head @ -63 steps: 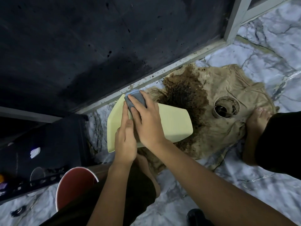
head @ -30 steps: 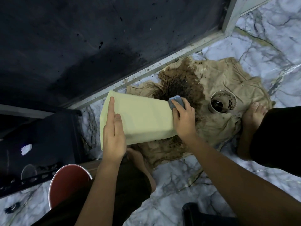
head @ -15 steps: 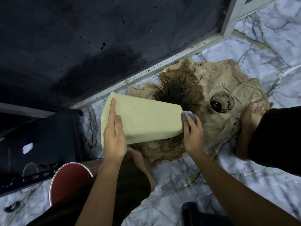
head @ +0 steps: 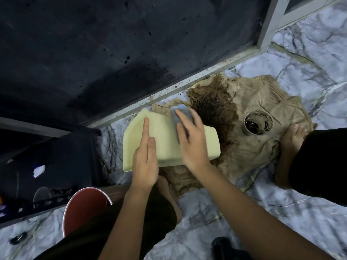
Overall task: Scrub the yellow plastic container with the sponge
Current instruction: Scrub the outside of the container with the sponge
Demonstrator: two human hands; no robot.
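Across the marble floor (head: 309,212), along the foot of the dark wall (head: 112,44), lies a stained tan cloth (head: 262,113) with a dark brown wet patch at its wall-side edge. On the cloth's left end sits the yellow plastic container (head: 165,147), tipped on its side, its wide mouth toward the left and its narrower base pointing at the patch.

The left hand (head: 145,158) lies flat on the container near the mouth — fingers (head: 146,128) straight and close together, pressing down, curled round nothing. The right hand (head: 191,141) is blurred; its fingers lie spread over the grey-blue sponge (head: 181,114), pressing it against the container's upper face at the wall-side edge. Whether the thumb wraps the sponge I cannot tell.

A small round cup (head: 258,123) holding dark liquid stands on the cloth to the right, just beside a bare foot (head: 291,136). A red bucket (head: 84,207) sits at the lower left, next to a dark rack (head: 47,166).
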